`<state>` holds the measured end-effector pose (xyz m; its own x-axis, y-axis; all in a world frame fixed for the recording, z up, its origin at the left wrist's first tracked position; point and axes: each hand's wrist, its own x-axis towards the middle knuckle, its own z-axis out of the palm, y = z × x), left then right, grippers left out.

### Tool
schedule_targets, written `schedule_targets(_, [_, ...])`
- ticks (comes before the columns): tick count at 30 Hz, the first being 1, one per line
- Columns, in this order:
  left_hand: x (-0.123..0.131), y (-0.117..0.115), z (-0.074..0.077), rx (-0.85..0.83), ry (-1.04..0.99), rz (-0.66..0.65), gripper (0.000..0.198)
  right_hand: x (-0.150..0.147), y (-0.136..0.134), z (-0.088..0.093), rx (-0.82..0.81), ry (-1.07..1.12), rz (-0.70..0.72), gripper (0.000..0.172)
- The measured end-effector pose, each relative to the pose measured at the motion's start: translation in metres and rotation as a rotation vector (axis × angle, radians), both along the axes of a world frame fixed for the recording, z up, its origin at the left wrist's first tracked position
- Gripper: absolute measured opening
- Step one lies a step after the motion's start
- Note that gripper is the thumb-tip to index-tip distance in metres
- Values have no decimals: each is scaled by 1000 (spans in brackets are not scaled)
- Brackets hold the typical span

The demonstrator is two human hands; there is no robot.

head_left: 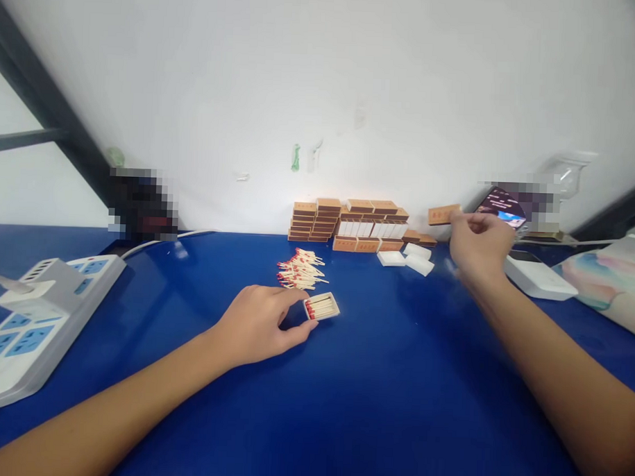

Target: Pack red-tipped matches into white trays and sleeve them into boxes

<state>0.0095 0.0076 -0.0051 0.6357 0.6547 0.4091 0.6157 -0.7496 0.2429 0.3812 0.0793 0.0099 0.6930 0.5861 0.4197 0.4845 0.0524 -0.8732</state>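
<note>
My left hand (265,323) grips the left end of a small white tray (322,306) between thumb and fingers; the tray holds red-tipped matches and rests on the blue table (343,405). Just behind it lies a loose pile of matches (300,271). At the right, my right hand (481,240) pinches an orange-brown matchbox cover (444,215), raised above the table. Stacked matchboxes (315,220) stand along the wall, with more boxes (370,226) beside them. Several white trays (418,259) lie in front of the stacks, to the left of my right hand.
A white power strip (59,326) with a plug sits at the left. On the right are a white device (540,275), a lit screen (502,208) and a pastel-patterned item (612,283). A white wall (323,78) rises behind the table.
</note>
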Motion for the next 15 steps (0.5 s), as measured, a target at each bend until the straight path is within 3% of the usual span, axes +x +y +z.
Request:
schedule_targets(3, [-2, 3, -2, 45, -48, 31, 29, -27, -18, 14, 64, 59, 40, 16])
schedule_targets(7, [-4, 7, -1, 102, -159, 55, 27, -81, -46, 18, -62, 144, 400, 29])
schedule_targets(9, [-4, 9, 0, 121, -202, 64, 28, -103, -58, 15, -152, 174, 669, 37])
schedule_targets(12, [-4, 10, 2, 118, -227, 82, 32, -120, -67, 10, -219, 196, 879, 44])
schedule_targets(15, [-4, 10, 3, 83, -243, 99, 35, -119, -66, 5, -267, 200, 938, 47])
